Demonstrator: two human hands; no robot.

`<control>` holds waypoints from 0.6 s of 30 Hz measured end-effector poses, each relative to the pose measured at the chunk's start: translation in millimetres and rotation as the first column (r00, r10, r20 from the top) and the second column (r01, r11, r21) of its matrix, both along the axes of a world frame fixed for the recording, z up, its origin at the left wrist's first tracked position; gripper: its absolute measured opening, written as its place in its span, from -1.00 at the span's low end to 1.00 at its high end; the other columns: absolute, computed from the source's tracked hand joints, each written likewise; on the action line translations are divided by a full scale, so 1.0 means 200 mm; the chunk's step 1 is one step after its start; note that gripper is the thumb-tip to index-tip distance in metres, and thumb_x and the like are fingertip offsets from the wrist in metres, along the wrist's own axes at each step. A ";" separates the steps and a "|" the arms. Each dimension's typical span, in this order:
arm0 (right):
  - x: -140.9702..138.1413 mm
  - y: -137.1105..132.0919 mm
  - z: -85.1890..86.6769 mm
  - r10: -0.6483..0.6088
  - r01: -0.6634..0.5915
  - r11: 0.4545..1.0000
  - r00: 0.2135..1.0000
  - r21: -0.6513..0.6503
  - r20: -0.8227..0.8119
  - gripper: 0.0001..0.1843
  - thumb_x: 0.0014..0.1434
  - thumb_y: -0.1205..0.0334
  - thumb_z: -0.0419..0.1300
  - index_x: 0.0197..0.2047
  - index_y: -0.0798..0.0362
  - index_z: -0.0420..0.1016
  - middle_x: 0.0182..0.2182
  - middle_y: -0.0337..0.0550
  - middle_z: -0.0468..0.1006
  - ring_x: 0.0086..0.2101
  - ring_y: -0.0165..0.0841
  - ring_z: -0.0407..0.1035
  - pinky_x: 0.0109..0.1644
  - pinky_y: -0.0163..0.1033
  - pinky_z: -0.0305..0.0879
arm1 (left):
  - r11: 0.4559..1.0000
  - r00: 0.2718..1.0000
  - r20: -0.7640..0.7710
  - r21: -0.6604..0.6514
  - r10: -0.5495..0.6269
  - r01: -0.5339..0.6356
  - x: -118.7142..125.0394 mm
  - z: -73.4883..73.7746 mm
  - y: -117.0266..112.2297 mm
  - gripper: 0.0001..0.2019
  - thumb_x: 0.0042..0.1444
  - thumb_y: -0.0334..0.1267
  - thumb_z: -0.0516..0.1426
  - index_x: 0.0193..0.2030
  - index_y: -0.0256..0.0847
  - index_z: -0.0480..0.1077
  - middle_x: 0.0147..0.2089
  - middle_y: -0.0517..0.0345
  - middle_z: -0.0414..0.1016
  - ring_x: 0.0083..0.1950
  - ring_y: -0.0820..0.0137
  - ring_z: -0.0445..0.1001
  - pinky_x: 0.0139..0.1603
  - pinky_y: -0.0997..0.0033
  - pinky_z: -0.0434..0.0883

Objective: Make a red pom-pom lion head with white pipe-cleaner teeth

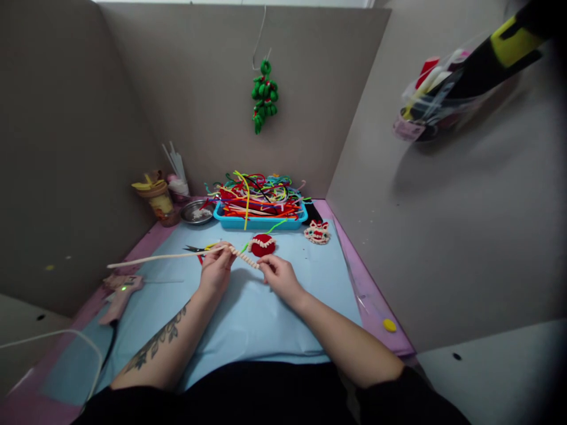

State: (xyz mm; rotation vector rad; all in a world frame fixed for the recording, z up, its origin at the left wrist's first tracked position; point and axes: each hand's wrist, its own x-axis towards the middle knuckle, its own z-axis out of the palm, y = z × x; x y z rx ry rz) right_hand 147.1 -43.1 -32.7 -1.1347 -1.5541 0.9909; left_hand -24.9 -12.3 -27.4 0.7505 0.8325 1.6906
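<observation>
A cream pipe cleaner (pixel 163 257) stretches between my hands, its part between them coiled like a spring and its straight tail running off to the left. My left hand (pixel 217 268) pinches it where the coil meets the tail. With closed fingertips, my right hand (pixel 279 276) grips the coil's other end. Just beyond my hands lies a round red piece (pixel 263 245) with a wavy cream coil across it. Scissors (pixel 195 249) with red and yellow handles lie behind my left hand, partly hidden. A bright green pipe cleaner (pixel 277 226) lies by the red piece.
A blue tray (pixel 261 224) heaped with coloured pipe cleaners stands at the back, beside a metal dish (pixel 197 212). A cream-and-red face-shaped piece (pixel 318 232) lies right. A pink glue gun (pixel 121 299) with a lit green light rests left. A yellow disc (pixel 390 325) sits near the right edge.
</observation>
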 end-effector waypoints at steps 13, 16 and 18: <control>0.01 0.03 0.00 0.202 -0.220 0.944 0.975 -0.246 -0.096 -0.69 0.12 0.04 0.10 -0.51 0.08 0.33 -0.68 -0.37 0.24 -0.66 -0.53 0.05 -0.60 -0.42 -0.02 | 0.998 0.998 -0.053 0.035 -0.041 0.043 0.01 0.02 -0.02 -0.74 -0.24 -0.19 0.38 -0.46 -0.25 0.45 -0.35 0.18 0.38 -0.32 0.51 0.37 -0.22 0.48 0.44; 0.02 0.04 -0.01 0.263 -0.306 0.911 0.947 -0.275 -0.183 -0.66 0.11 -0.03 0.10 -0.49 0.06 0.27 -0.67 -0.39 0.23 -0.67 -0.55 0.01 -0.63 -0.43 -0.06 | 0.997 0.997 -0.044 0.032 -0.066 0.068 0.02 0.02 -0.02 -0.73 -0.26 -0.20 0.39 -0.45 -0.25 0.46 -0.36 0.19 0.37 -0.32 0.52 0.37 -0.21 0.50 0.44; 0.02 0.04 -0.01 0.276 -0.312 0.930 0.941 -0.195 -0.194 -0.70 0.05 0.01 0.19 -0.47 0.06 0.26 -0.63 -0.39 0.25 -0.63 -0.55 0.06 -0.57 -0.43 0.01 | 0.998 0.998 -0.032 0.020 -0.060 0.060 0.01 0.02 -0.01 -0.73 -0.27 -0.21 0.39 -0.44 -0.25 0.45 -0.36 0.20 0.37 -0.32 0.52 0.37 -0.22 0.51 0.44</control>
